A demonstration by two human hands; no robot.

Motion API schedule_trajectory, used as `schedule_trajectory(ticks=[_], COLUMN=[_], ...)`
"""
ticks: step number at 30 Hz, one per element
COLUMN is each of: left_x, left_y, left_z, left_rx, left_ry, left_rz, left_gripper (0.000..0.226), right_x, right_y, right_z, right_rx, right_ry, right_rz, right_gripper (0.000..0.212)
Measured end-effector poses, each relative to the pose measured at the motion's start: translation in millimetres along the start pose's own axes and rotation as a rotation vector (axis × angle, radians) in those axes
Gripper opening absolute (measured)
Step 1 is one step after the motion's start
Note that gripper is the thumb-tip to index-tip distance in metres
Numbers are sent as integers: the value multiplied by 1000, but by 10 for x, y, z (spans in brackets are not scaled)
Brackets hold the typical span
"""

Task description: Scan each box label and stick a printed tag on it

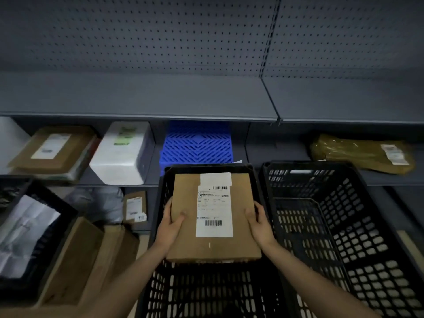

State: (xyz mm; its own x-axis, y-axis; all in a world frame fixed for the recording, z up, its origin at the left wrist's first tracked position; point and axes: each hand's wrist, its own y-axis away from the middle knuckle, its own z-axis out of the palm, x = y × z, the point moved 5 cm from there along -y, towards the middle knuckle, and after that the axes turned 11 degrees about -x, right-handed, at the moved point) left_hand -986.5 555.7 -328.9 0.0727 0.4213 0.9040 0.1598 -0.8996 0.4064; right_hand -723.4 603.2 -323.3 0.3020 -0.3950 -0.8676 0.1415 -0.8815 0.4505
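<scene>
Both hands clamp the cardboard box [213,216] by its side edges, left hand [171,228] and right hand [259,222], over the middle black crate [160,203]. Shipping label [214,211] faces up, likely for scanning; no scanner visible.

Box [213,216] over left crate [160,283]
</scene>
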Motion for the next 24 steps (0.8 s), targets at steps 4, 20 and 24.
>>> schedule_trajectory(ticks=[4, 20, 24], left_x=[-204, -1098, -1283], left_y=[-270, -979, -1119], left_z=[40, 160, 205], left_rx=[4, 83, 43], left_ry=[-16, -59, -86], left_rz=[-46, -222, -241], left_gripper=[69, 93, 92], right_x=[197, 1070, 1263], right_y=[-283, -1214, -1276], right_z=[81, 466, 468], right_rx=[15, 87, 114], right_ry=[24, 12, -33], right_rz=[60, 230, 269], right_gripper=[55, 50, 49])
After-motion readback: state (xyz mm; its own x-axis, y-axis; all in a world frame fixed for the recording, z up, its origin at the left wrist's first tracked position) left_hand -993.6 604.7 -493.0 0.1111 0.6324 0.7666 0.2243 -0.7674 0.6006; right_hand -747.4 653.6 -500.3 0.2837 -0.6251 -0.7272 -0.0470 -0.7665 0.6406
